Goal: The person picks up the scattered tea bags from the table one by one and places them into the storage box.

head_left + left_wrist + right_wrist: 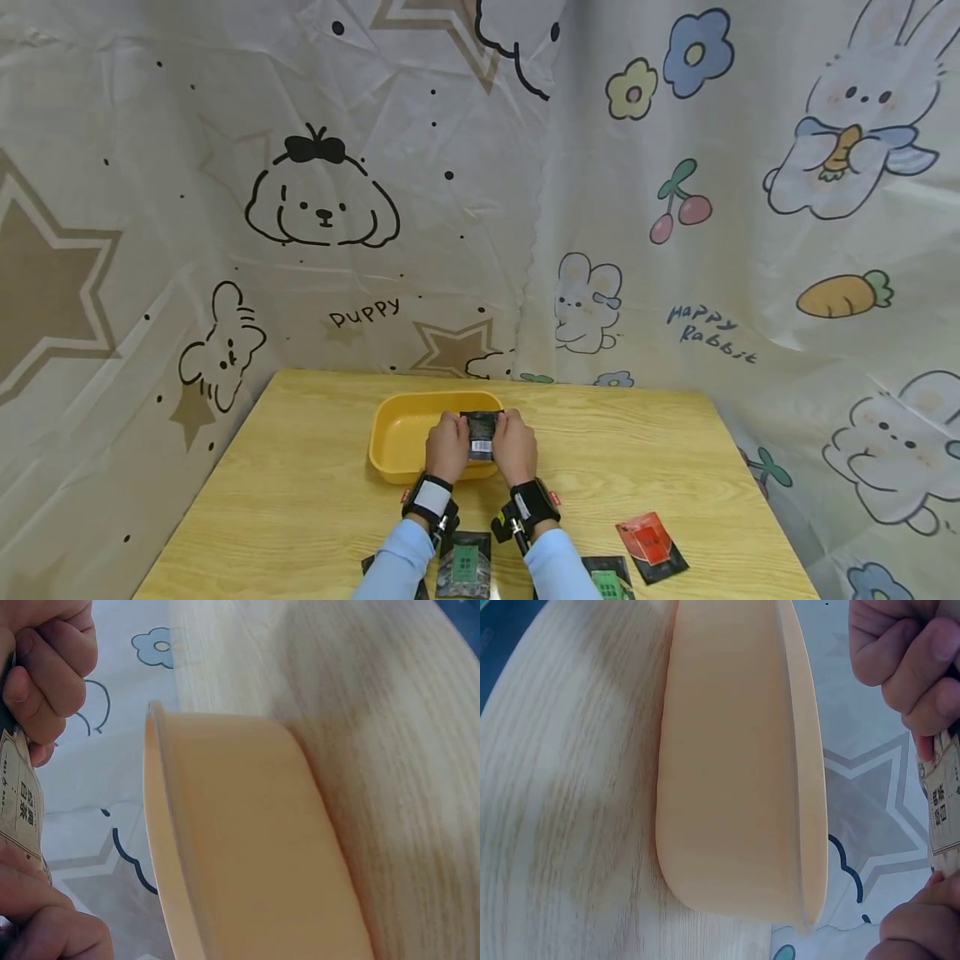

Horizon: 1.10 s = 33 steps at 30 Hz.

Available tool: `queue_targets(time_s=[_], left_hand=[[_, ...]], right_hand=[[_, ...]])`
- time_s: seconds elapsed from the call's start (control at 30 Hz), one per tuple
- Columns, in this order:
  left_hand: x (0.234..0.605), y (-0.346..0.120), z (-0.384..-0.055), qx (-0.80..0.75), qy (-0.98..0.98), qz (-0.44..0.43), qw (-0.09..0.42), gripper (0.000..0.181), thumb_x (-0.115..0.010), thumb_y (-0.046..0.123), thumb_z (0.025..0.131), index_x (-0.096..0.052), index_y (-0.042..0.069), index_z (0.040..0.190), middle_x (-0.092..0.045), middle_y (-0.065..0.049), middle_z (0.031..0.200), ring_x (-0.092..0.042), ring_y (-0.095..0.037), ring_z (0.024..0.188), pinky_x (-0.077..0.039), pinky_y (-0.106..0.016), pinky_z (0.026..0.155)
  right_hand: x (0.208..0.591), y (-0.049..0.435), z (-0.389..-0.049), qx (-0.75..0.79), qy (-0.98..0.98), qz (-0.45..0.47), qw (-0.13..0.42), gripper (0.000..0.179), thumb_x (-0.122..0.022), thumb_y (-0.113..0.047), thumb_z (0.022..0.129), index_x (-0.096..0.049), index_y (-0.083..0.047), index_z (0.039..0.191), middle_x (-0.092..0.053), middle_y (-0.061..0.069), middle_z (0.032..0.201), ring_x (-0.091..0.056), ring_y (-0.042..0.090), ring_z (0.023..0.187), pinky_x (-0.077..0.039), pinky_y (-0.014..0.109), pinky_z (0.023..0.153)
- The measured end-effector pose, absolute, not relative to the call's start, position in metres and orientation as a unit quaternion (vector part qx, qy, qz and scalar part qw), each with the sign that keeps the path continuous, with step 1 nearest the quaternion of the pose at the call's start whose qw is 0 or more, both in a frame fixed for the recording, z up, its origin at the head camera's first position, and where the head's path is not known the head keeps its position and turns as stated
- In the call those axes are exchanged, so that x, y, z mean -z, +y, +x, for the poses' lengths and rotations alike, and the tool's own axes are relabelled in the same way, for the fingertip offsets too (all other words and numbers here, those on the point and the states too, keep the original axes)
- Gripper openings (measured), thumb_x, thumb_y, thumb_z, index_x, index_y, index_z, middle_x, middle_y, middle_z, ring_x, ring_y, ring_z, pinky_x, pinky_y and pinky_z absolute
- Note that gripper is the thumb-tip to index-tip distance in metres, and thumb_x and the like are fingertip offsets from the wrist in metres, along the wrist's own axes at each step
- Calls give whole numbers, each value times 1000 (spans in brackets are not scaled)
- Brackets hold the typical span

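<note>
Over the front right part of a yellow plastic basin [390,473], both hands hold a small dark packet [481,433] with a white barcode patch facing the head camera. My left hand [447,448] pinches its left edge, and my right hand [515,448] pinches the right edge. Fingers are curled on both sides. The packet's other face, a pale printed label [21,796], shows in the left wrist view. That label [943,799] also appears at the right edge of the right wrist view. The packet is raised above the basin's rim.
Near the front of the wooden table [300,500] lie a green-labelled packet [464,567], another green-labelled packet [609,575] and a red-and-black packet [651,546]. A dark packet [368,564] is mostly hidden under the left sleeve. A printed cloth [450,208] hangs behind the table.
</note>
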State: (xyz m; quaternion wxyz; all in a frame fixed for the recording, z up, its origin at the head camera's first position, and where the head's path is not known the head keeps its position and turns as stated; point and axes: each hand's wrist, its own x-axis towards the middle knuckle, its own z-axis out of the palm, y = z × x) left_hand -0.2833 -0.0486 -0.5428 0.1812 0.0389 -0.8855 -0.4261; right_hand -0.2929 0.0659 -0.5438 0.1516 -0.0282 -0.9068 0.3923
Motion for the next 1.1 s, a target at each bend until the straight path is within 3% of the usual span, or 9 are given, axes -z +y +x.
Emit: queue_targets(time_s=[0.4,0.73,1.1], left_hand=[[549,-51,-288,418,-886,36,195,18,-56,10,97,-55,0,83,-51,-7,61,-51,-22,54,-37,-34,48],[555,-53,-293,416,-893,37,170,21,-53,10,99,-49,2,80,-40,-2,57,-42,-16,48,-30,-29,45],[559,-58,-300,402,-892,32,206,23,-54,10,98,-49,2,78,-41,-4,56,-46,-20,48,-31,-32,44]], right_hand=[[550,63,-298,-385,-912,-42,135,24,-49,-19,102,-55,-6,84,-47,3,60,-47,17,50,-33,30,44],[555,61,-303,-378,-917,-46,122,27,-48,-21,103,-55,-6,81,-44,2,57,-44,16,45,-31,29,42],[552,59,-309,-370,-917,-24,145,33,-51,-22,102,-51,-8,72,-39,1,54,-40,15,42,-29,28,40]])
